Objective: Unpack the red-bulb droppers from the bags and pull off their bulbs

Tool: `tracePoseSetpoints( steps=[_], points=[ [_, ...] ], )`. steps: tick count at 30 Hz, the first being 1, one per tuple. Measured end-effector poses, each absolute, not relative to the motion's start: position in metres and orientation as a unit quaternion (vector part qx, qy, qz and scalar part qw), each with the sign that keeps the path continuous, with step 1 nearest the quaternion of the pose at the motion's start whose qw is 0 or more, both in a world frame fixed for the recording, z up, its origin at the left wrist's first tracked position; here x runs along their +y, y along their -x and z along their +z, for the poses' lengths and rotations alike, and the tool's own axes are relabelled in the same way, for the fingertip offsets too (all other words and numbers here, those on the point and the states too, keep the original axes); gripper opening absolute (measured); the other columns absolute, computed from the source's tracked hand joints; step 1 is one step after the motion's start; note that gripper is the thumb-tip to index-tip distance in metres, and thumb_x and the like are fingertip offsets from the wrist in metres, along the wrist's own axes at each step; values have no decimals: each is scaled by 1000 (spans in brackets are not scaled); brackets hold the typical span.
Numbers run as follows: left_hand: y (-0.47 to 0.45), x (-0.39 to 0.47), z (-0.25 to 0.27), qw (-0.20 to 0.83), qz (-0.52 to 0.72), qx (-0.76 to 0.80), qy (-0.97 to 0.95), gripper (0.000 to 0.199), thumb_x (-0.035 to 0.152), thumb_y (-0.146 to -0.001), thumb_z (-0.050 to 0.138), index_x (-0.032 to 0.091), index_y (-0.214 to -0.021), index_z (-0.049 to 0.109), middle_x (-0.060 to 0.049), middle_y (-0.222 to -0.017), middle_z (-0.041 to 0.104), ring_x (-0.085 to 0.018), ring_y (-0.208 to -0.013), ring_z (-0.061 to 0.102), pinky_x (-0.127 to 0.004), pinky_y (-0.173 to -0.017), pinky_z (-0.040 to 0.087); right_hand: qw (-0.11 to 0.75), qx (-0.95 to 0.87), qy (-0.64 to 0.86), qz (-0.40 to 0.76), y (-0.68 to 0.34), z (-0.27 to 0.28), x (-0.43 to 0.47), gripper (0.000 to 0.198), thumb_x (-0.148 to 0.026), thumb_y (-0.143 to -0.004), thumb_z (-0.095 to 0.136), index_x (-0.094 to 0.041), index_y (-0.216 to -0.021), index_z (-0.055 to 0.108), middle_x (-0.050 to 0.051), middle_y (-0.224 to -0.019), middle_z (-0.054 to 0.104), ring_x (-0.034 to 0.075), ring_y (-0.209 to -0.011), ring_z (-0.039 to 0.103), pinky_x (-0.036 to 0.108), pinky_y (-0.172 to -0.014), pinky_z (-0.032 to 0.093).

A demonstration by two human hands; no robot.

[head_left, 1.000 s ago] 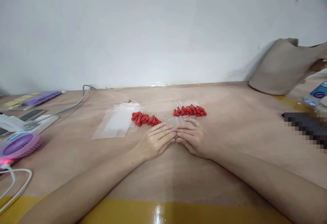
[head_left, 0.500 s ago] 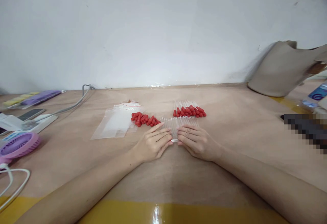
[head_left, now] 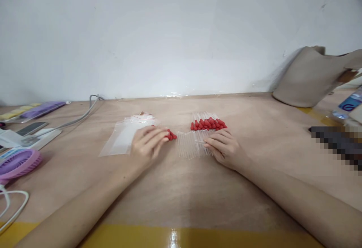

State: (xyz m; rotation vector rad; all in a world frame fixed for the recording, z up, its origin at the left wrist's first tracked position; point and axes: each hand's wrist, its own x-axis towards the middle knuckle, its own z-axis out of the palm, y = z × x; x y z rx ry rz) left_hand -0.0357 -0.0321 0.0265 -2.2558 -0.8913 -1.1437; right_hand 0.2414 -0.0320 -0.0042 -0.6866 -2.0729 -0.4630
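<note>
My left hand (head_left: 148, 144) is closed, its curled fingers on the loose pile of red rubber dropper bulbs (head_left: 171, 135). It covers most of that pile, and its grip on a bulb is partly hidden. Between my hands, clear glass dropper tubes (head_left: 186, 146) lie side by side in a row. My right hand (head_left: 224, 148) pinches one clear glass tube (head_left: 199, 141) at the row's right part; the tube points left across the others. Just behind, finished-looking droppers with red bulbs (head_left: 208, 123) lie in a row, their clear tubes pointing toward the wall.
Clear zip bags (head_left: 118, 138) lie left of the bulbs. Farther left are a purple fan (head_left: 21, 163), a phone (head_left: 31, 128) and a grey cable (head_left: 82, 117). A beige bag (head_left: 305, 78) stands at the back right, with a dark pixelated object (head_left: 336, 142) in front.
Both hands have come off the middle of the tube row. My left hand has moved left onto the red bulbs; my right hand has shifted slightly right and lifted a glass tube.
</note>
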Motion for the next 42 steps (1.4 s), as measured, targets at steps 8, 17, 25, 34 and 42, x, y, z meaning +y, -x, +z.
tracePoseSetpoints(
  steps=[8, 17, 25, 34, 42],
  points=[
    [88, -5, 64, 11, -268, -694, 669, 27, 40, -78, 49, 20, -86, 65, 0, -69, 63, -15, -58, 59, -24, -53, 42, 401, -788, 421, -202, -235, -8, -29, 23, -17, -80, 48, -15, -100, 60, 3, -76, 64, 15, -70, 53, 30, -71, 34],
    [86, 6, 44, -258, -283, -734, 560, 38, 42, -72, 56, 16, -99, 51, -1, -64, 64, -18, -57, 65, -26, -56, 51, 369, -778, 462, -211, -230, -7, -27, 12, -14, -77, 46, -17, -70, 56, 1, -64, 59, 14, -65, 51, 28, -68, 29],
    [89, 0, 55, -128, -237, -739, 617, 45, 52, -82, 38, 16, -107, 49, 2, -54, 58, -19, -50, 62, -28, -57, 45, 374, -788, 438, -217, -226, -7, -28, 14, -17, -79, 49, -18, -73, 62, 2, -66, 62, 14, -67, 50, 29, -69, 28],
    [48, -9, 58, 96, -277, -603, 742, 30, 43, -83, 43, 18, -93, 56, -2, -73, 60, -17, -67, 57, -27, -64, 40, 377, -809, 408, -192, -224, -8, -31, 29, -44, -80, 52, -18, -76, 65, 4, -66, 61, 17, -71, 52, 33, -73, 31],
    [-27, 8, 43, 49, -203, -519, 829, 23, 33, -81, 48, 15, -84, 62, -9, -84, 60, -21, -83, 57, -32, -74, 43, 410, -800, 394, -193, -226, -7, -31, 25, -42, -80, 54, -19, -78, 65, 3, -67, 62, 15, -67, 50, 32, -72, 30]
  ],
)
